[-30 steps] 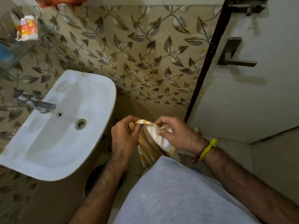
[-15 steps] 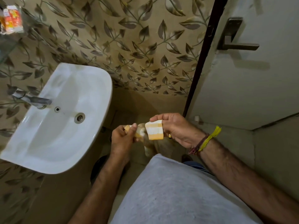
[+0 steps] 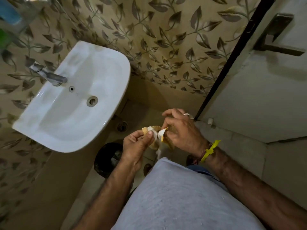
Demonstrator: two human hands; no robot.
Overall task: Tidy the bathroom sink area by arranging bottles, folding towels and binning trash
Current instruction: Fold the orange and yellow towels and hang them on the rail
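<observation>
The sink [image 3: 74,103] hangs on the left wall, its tap [image 3: 49,76] at the wall side and the drain [image 3: 92,101] in the basin. Right of the sink, below its rim level, the two hands meet over the floor: the left hand [image 3: 136,146] nearer the sink, the right hand [image 3: 181,130] nearer the door [image 3: 249,97]. The towel [image 3: 157,138] sits between them, held by both. A bin [image 3: 108,157] stands on the floor beneath the sink's front corner, left of the left forearm. A floor drain [image 3: 122,126] lies beyond the hands. The door handle [image 3: 279,39] is at upper right.
</observation>
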